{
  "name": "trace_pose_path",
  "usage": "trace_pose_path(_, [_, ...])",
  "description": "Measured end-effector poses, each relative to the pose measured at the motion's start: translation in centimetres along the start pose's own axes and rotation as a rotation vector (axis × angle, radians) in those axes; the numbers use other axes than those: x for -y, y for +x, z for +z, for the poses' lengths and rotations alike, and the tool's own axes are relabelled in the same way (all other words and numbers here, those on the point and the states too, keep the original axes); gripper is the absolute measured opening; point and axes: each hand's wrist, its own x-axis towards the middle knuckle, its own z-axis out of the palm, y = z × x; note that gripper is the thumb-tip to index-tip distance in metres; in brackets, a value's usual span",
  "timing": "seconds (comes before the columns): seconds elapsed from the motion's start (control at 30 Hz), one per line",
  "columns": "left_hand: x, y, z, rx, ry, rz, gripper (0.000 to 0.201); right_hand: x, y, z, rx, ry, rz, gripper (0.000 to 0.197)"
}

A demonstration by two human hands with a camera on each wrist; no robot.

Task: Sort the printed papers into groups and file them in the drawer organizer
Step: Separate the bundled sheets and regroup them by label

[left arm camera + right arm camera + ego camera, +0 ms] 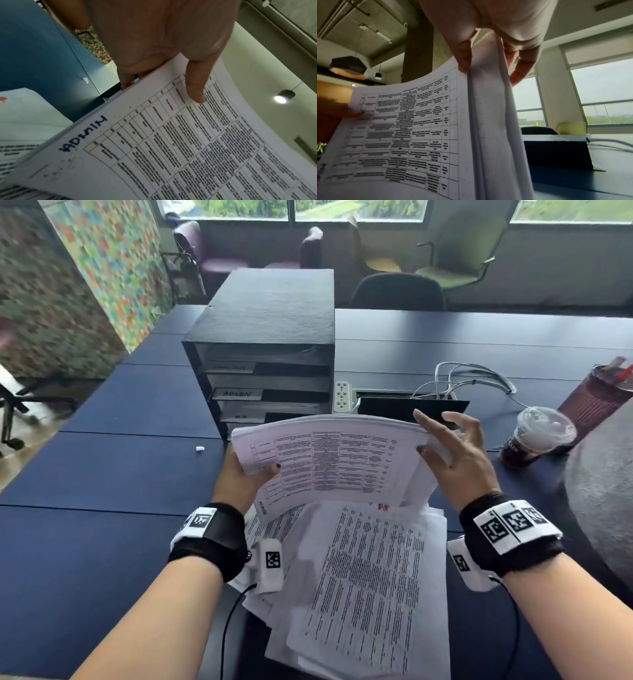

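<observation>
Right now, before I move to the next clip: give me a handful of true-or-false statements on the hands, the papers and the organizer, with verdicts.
1. Both hands hold one stack of papers. True: left hand and right hand grip opposite ends.
2. The top sheet is handwritten ADMIN. True.
3. The drawer organizer lies on its side. False: it stands upright on the table.
4. No papers remain on the table. False: loose papers lie under the held stack.
5. The iced drink stands right of the hands. True.
</observation>
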Motion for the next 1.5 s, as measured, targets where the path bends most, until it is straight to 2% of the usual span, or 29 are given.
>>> trace_pose_path(0.1, [-0.2,0.1,-0.1,-0.029,-0.054,-0.012,0.046,-0.1,0.3,-0.1,0.039,-0.081,0.039,0.054])
trace_pose_path(0.2, [0.1,-0.1,0.0,-0.013,-0.052,-0.021,0.034,-0.4,0.4,-0.2,0.015,-0.088,0.071,0.057])
trace_pose_path(0.3, [0.7,0.0,0.0,0.002,0.011,-0.037,0.025,-0.1,0.2,0.2,0.036,-0.076,-0.028,0.066])
trace_pose_path(0.37, [0.9,0.1,0.1,-0.02,-0.004,-0.043,0.024,0.1,0.3,0.4,0.014,-0.081,-0.082,0.06])
trace_pose_path(0.53, [-0.3,-0.2,0.5,0.014,-0.062,0.029,0.028,1.0,1.0,-0.9,-0.097,-0.074,-0.102,0.055])
trace_pose_path(0.63, [0.2,0.0,0.0,0.05,-0.016,0.019,0.029,1.4,0.7,-1.4,-0.06,-0.092,-0.067,0.05])
trace_pose_path(0.77, [2.1,0.3,-0.2,0.132,0.064,-0.049,0.039,1.3,-0.2,-1.1,0.005,-0.429,-0.074,0.048])
trace_pose_path(0.83, [3.0,0.1,0.3,0.129,0.069,-0.09,0.038,1.6,-0.1,-0.8,0.026,-0.504,-0.08,0.045])
trace_pose_path(0.93, [4.1,-0.3,0.9,0.101,0.075,-0.135,0.032,2.7,0.2,-0.3,0.03,-0.554,-0.051,0.036])
trace_pose_path(1.0, [4.2,-0.3,0.9,0.082,0.078,-0.128,0.031,3.3,0.5,0.2,0.059,-0.599,-0.044,0.037])
trace_pose_path(1.13, [3.5,0.0,0.0,0.101,0.064,-0.084,0.032,3.9,0.7,0.2,0.051,-0.623,-0.099,0.031])
trace_pose_path(1.23, [3.8,0.0,-0.5,0.06,0.031,-0.092,0.029,4.2,0.6,0.3,0.042,-0.605,-0.124,0.031])
trace_pose_path(1.4, [5.7,-1.1,0.0,0.076,0.189,-0.177,0.036,5.1,-0.2,1.2,0.2,-0.668,-0.156,0.042])
trace_pose_path(1.5, [5.9,-1.7,0.2,0.06,0.24,-0.145,0.037,5.5,0.0,1.6,0.223,-0.653,-0.139,0.032])
